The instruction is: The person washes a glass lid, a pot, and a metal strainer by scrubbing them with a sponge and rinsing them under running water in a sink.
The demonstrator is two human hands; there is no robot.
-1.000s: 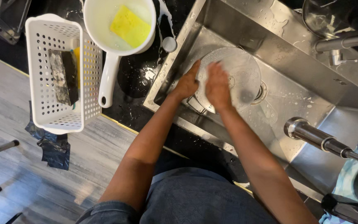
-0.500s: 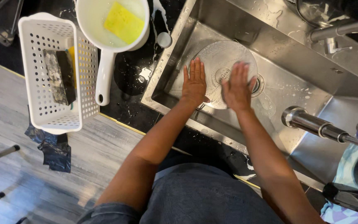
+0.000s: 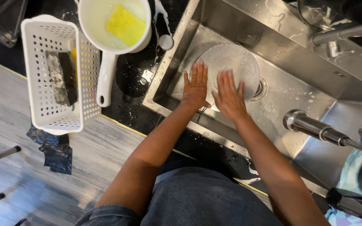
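Head view: both my hands, left point(image 3: 195, 87) and right point(image 3: 230, 97), now lie flat, each grip open, released from the plate point(image 3: 231, 62) in the sink point(image 3: 298, 90).

Grey wood-look floor point(image 3: 17, 125), black wet countertop point(image 3: 135, 79), crumpled black plastic point(image 3: 53, 148) on floor

One head cam, looking straight down, close over sink point(image 3: 214, 25) & counter point(image 3: 135, 79) edge; no 2nd view.
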